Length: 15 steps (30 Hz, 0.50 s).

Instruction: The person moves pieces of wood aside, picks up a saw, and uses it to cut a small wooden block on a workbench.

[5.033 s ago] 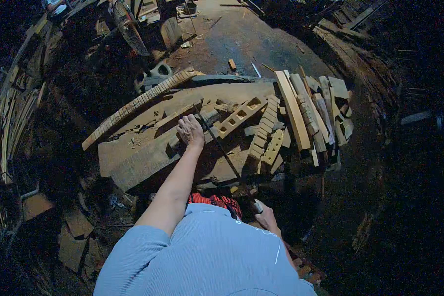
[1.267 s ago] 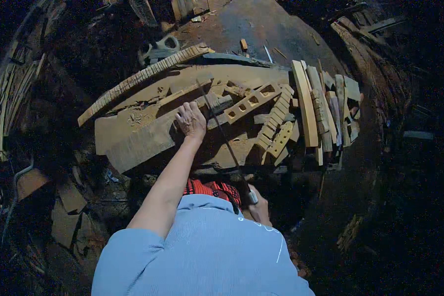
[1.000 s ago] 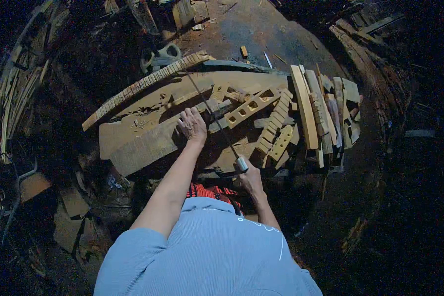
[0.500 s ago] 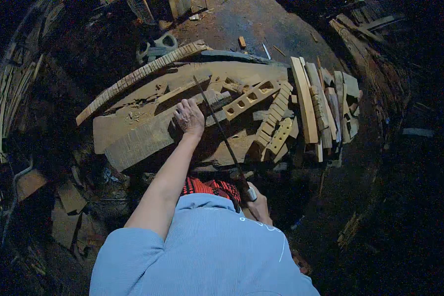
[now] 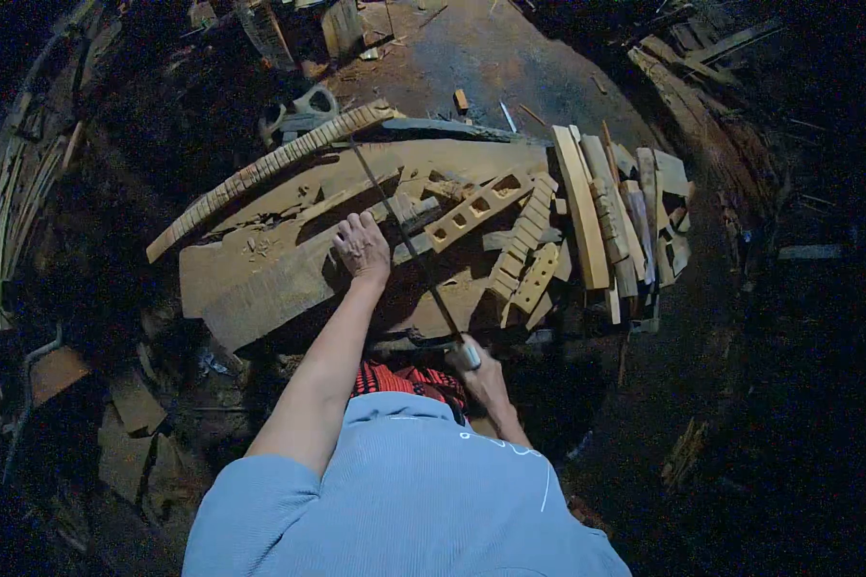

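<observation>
A long thin saw (image 5: 417, 244) runs from the handle near my body up across a grey wooden board (image 5: 279, 293). My right hand (image 5: 481, 370) is wrapped round its light-coloured handle. Left of the blade, my left hand (image 5: 363, 248) presses on the grey board with its fingers bent round the edge. Just right of the blade is a wooden block with square holes (image 5: 478, 210). A notched strip (image 5: 524, 238) and a small piece with round holes (image 5: 536, 279) lie farther right.
The low wooden bench (image 5: 207, 274) carries wood scraps. A long curved grooved piece (image 5: 269, 168) lies along its far left edge. Several upright-lying planks (image 5: 587, 216) are stacked at the right end. An orange block (image 5: 461, 100) lies on the floor beyond.
My right hand and the saw have moved forward, away from my body, so the blade reaches farther past the board. My left hand stays on the board. The view has shifted slightly.
</observation>
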### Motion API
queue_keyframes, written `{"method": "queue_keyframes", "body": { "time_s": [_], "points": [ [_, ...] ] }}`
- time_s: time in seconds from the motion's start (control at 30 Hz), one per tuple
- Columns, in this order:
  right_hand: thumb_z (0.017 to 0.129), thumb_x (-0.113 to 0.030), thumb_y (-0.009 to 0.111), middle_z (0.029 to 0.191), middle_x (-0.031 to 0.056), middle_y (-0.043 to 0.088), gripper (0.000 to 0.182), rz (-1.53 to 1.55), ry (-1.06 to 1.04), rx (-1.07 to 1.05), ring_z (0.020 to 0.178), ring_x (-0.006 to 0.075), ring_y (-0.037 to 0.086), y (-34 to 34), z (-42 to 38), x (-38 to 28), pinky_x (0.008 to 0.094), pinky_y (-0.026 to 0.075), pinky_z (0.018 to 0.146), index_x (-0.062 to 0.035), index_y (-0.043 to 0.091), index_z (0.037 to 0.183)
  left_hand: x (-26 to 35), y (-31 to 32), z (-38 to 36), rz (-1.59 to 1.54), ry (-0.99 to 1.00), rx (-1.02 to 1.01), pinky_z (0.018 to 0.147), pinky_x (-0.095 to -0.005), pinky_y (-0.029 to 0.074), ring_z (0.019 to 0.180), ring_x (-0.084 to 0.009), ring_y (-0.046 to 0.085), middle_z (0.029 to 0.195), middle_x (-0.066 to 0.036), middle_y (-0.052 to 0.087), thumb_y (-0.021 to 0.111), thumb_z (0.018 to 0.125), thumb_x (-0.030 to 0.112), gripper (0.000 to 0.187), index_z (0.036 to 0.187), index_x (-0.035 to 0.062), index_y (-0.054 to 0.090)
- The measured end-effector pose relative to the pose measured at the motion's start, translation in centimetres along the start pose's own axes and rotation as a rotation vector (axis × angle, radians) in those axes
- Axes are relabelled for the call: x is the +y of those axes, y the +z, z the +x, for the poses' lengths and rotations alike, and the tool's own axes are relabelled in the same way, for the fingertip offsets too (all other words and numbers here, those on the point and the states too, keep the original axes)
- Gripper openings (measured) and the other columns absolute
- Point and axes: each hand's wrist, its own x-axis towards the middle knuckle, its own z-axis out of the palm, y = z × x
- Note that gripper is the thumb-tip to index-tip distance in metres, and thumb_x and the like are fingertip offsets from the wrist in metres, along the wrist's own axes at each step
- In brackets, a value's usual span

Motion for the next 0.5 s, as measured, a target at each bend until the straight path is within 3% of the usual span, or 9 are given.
{"method": "queue_keyframes", "body": {
  "time_s": [0.2,0.37,0.43,0.5],
  "points": [
    [0.058,-0.001,0.051,0.094,0.0167,0.057,0.062,0.068,0.167,-0.037,0.083,0.0269,0.058,0.1,-4.9,2.1,0.0310,0.043,0.071,-0.0192,0.043,0.117,-0.1,0.3,0.0,-0.071,0.027,0.072,0.070,-0.0386,0.034,0.083,-0.0247,0.044,0.084,-0.009,0.044,0.041,0.077,0.012,0.012,0.087,0.0076,0.047],
    [0.060,0.000,0.051,0.093,0.0167,0.057,0.060,0.089,0.099,-0.019,0.084,0.0249,0.058,0.8,-2.8,2.2,0.0306,0.043,0.071,-0.0180,0.043,0.116,-0.2,0.6,0.0,-0.097,0.038,0.083,0.069,-0.0393,0.034,0.082,-0.0248,0.043,0.082,-0.009,0.044,0.042,0.076,0.012,0.012,0.086,0.0072,0.047],
    [0.060,-0.001,0.051,0.092,0.0170,0.057,0.059,0.079,0.081,0.001,0.084,0.0258,0.058,1.2,-0.6,1.2,0.0305,0.043,0.071,-0.0176,0.044,0.116,-0.2,0.0,0.1,-0.062,0.040,-0.006,0.070,-0.0392,0.035,0.082,-0.0246,0.043,0.082,-0.009,0.044,0.042,0.076,0.012,0.012,0.086,0.0069,0.046],
    [0.073,-0.014,0.056,0.084,0.0165,0.058,0.038,0.086,0.069,0.008,0.079,0.0185,0.057,1.6,1.8,0.1,0.0291,0.042,0.070,-0.0119,0.048,0.110,-0.1,-0.8,0.0,-0.047,0.046,-0.005,0.070,-0.0391,0.035,0.082,-0.0243,0.044,0.082,-0.009,0.044,0.042,0.076,0.012,0.011,0.085,0.0068,0.046]
  ]
}}
